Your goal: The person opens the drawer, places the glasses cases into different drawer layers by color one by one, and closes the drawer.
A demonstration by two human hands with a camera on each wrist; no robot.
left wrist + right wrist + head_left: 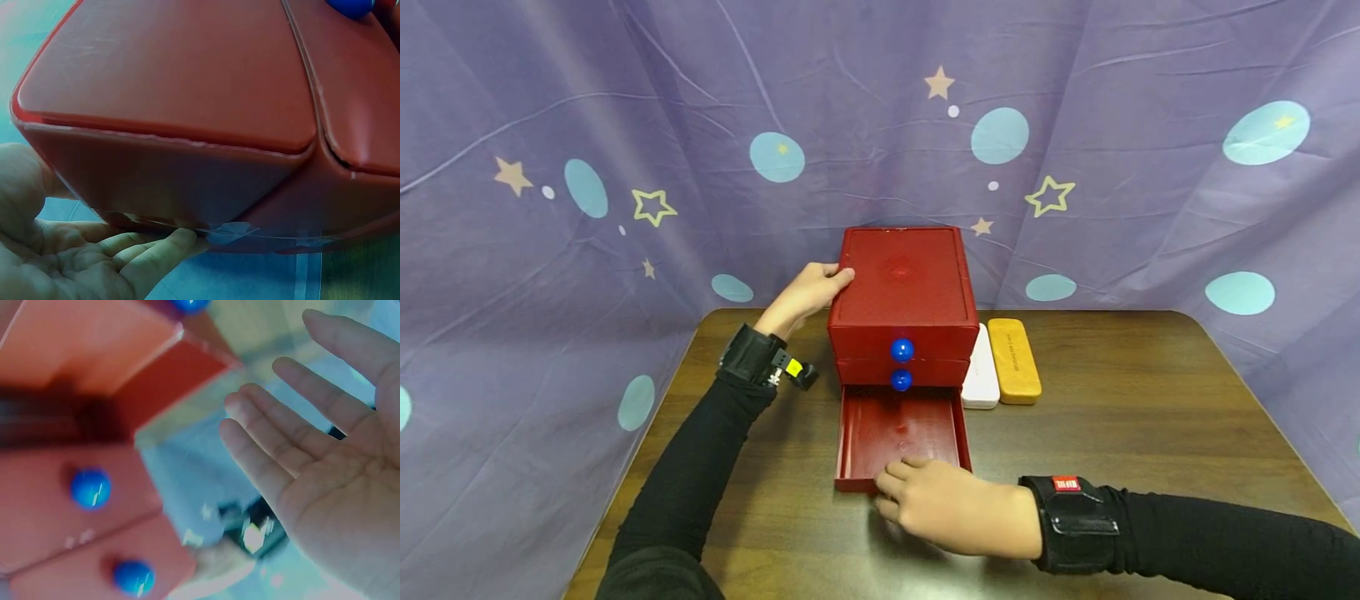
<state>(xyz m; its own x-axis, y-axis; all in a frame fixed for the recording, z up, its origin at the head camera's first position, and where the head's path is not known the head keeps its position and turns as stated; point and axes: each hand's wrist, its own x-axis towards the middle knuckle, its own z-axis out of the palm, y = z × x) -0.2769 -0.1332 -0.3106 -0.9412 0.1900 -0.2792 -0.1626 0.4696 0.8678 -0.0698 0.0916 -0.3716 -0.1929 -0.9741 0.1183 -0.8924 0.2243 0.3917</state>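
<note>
A boxy red plastic drawer cabinet (898, 292) with round blue knobs (902, 350) stands on the brown wood-grain table (1135, 392), its shallow bottom drawer (898, 425) out. The left hand (809, 293) touches the cabinet's left side – fingers nearly straight. The right hand (940, 507) – fingers extended, slightly spread – is just beside the drawer's front. Oblong white (981, 379) and yellow (1015, 362) cases lie right of the cabinet.

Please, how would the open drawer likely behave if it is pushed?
The drawer probably slides back in, as it juts straight from the cabinet. Its thin, unbent walls suggest something stiff and fairly light. Tipping seems unlikely, since it sits low, near the table.
</note>
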